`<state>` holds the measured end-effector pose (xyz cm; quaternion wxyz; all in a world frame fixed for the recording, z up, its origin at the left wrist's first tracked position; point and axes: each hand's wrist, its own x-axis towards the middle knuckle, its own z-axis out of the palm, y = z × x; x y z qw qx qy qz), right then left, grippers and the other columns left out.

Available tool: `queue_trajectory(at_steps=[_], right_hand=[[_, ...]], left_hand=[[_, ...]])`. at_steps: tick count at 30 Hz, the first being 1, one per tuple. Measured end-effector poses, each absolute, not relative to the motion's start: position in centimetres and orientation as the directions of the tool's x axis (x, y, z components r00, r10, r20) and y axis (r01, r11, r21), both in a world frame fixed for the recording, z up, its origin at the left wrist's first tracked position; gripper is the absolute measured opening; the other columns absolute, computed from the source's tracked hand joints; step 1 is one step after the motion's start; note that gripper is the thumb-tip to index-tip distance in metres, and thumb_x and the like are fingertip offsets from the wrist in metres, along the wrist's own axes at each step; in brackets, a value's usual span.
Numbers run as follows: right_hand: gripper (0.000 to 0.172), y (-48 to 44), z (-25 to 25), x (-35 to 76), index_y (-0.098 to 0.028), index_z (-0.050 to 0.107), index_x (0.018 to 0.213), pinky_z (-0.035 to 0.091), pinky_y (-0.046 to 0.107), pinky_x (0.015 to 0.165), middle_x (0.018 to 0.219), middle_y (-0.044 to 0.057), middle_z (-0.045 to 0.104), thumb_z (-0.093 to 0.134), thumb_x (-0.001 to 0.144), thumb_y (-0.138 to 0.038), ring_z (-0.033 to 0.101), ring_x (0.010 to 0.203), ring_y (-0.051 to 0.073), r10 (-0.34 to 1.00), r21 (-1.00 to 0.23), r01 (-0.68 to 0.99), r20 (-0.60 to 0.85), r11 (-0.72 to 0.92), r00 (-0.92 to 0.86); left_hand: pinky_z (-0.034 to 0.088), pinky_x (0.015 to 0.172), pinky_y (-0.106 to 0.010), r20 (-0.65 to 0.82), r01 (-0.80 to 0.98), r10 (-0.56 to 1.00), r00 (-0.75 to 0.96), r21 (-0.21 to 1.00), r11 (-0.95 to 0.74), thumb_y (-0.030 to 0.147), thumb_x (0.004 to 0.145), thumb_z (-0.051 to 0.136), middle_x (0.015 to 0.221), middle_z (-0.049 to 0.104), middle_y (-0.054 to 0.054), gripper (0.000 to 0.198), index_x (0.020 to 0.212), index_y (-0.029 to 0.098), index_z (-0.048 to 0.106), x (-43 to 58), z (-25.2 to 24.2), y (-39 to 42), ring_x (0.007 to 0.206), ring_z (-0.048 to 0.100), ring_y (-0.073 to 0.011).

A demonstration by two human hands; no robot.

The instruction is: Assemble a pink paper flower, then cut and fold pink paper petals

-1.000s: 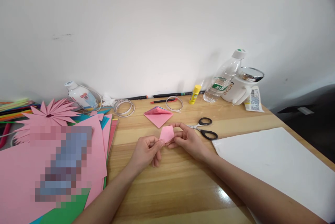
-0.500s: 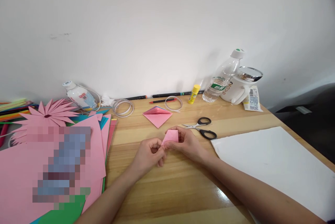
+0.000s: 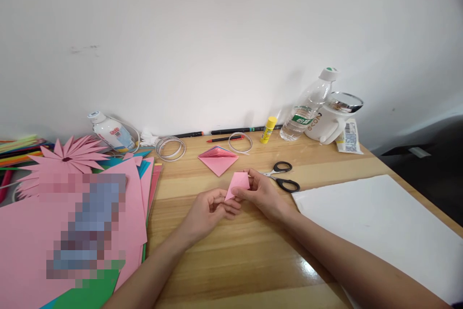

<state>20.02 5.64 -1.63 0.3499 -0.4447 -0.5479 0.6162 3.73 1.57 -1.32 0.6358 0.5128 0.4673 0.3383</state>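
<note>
A small piece of folded pink paper (image 3: 238, 182) is raised just above the wooden table, its narrow tip pointing down and left. My right hand (image 3: 262, 193) pinches it, thumb in front and fingers behind. On the other side, my left hand (image 3: 208, 210) curls at the paper's lower tip, with fingers passing behind it and the thumb close beside it. Beyond the hands lies a stack of folded pink papers (image 3: 218, 160), fanned along its back edges. Scissors (image 3: 284, 176) with black handles lie right behind my right hand.
At left are pink sheets (image 3: 21, 232) and a spiky pink paper flower (image 3: 68, 157). Along the wall stand a spray bottle (image 3: 112, 133), a glue stick (image 3: 268, 130), a water bottle (image 3: 306, 106) and a white mug (image 3: 325, 123). A large white sheet (image 3: 379, 232) covers the right side.
The folded paper has moved slightly up and right and turned more upright. My left thumb has come away from its tip, and the left fingers reach further right beneath it.
</note>
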Motion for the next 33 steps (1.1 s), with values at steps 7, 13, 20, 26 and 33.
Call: queue_trajectory(at_steps=[7, 13, 20, 26, 33], right_hand=[[0.025, 5.6, -1.3, 20.4, -0.018, 0.051, 0.087, 0.042, 0.022, 0.055, 0.069, -0.003, 0.053, 0.064, 0.068, -0.028, 0.05, 0.059, 0.01, 0.826, -0.994, 0.084, -0.101, -0.065, -0.554], [0.024, 5.5, -1.4, 20.2, -0.018, 0.055, 0.084, 0.043, 0.022, 0.058, 0.07, -0.003, 0.055, 0.068, 0.067, -0.029, 0.053, 0.063, 0.01, 0.762, -0.995, 0.009, -0.085, -0.103, -0.642], [0.032, 5.7, -2.3, 20.0, -0.018, 0.05, 0.079, 0.042, 0.021, 0.05, 0.064, -0.003, 0.055, 0.07, 0.066, -0.039, 0.052, 0.055, 0.009, 0.864, -0.979, -0.108, -0.1, -0.175, -0.494], [0.028, 5.5, -2.8, 19.9, -0.017, 0.054, 0.073, 0.042, 0.022, 0.052, 0.062, -0.003, 0.054, 0.07, 0.066, -0.038, 0.049, 0.055, 0.009, 0.91, -0.996, -0.084, -0.001, -0.039, -0.414], [0.019, 4.7, -2.4, 19.8, -0.018, 0.06, 0.08, 0.045, 0.025, 0.059, 0.076, 0.002, 0.062, 0.067, 0.071, -0.034, 0.055, 0.064, 0.012, 0.929, -0.99, -0.04, 0.14, 0.135, -0.342]], left_hand=[[0.045, 0.041, -0.021, -0.233, 0.07, 0.936, 0.263, 0.973, 0.222, 0.041, 0.077, 0.055, 0.056, 0.06, 0.001, 0.029, 0.087, 0.014, 0.054, 3.2, -1.4, 1.9, 0.043, 0.056, -0.0106], [0.042, 0.039, -0.018, -0.223, 0.132, 0.943, 0.246, 0.972, 0.195, 0.04, 0.076, 0.058, 0.046, 0.057, 0.001, 0.03, 0.062, 0.014, 0.055, 3.3, -1.3, 1.8, 0.039, 0.052, -0.0082], [0.049, 0.044, -0.023, -0.256, 0.004, 0.939, 0.23, 0.965, 0.262, 0.037, 0.074, 0.06, 0.053, 0.065, -0.004, 0.026, 0.065, 0.013, 0.055, 3.4, -1.2, 1.8, 0.044, 0.06, -0.0136], [0.045, 0.042, -0.02, -0.184, -0.002, 0.979, 0.084, 0.983, 0.185, 0.032, 0.071, 0.064, 0.052, 0.062, -0.001, 0.02, 0.072, 0.012, 0.058, 3.7, -0.8, 1.8, 0.042, 0.056, -0.0107], [0.047, 0.057, -0.018, 0.089, 0.152, 0.988, -0.123, 0.986, -0.07, 0.021, 0.069, 0.066, 0.07, 0.063, 0.003, 0.023, 0.091, 0.02, 0.059, 3.7, -1.3, 1.3, 0.064, 0.058, -0.0099]])
